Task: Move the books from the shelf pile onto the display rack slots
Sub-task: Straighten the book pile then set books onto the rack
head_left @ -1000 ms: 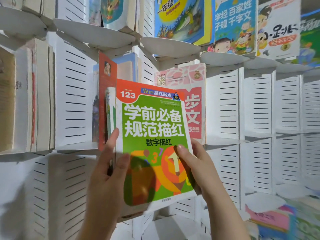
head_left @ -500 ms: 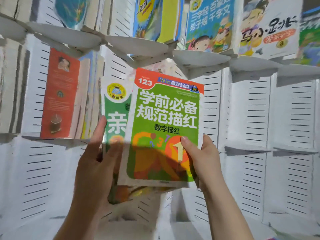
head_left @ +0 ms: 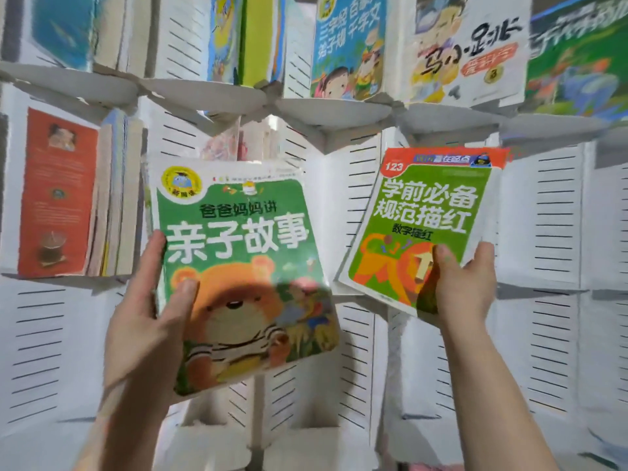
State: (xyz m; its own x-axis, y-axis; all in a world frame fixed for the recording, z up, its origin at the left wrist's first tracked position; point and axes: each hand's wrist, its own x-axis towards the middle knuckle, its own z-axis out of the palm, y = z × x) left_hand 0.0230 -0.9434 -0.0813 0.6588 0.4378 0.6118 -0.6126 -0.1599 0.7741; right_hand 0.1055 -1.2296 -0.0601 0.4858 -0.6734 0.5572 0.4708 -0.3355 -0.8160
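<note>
A: Quick, containers first. Biggest?

B: White slatted display rack [head_left: 543,212], with rows of slots on curved shelves. The top row holds a blue cartoon-cover book [head_left: 346,45], a white cartoon-cover book [head_left: 469,52] and a green-cover book [head_left: 577,62] at far right, all face-out. The middle-left slot holds an orange-red cover book [head_left: 57,195] fronting a row of upright books.

A: Task books?

B: Two, both held in the air in front of the middle row, not in any slot. The larger is a green bear-picture book [head_left: 238,266] with big white characters, an orange bear in a striped shirt and a round badge at top left. The smaller is a green "123" workbook [head_left: 424,226] with a red top band, white characters and an orange figure. It tilts with its top leaning right, in front of a right-hand slot's back panel.

A: Hands?

B: The left hand [head_left: 146,321] grips the bear book's left edge, thumb on the cover. The right hand [head_left: 465,283] pinches the workbook's lower right corner, thumb on front and fingers behind. The books are apart, not touching.
</note>
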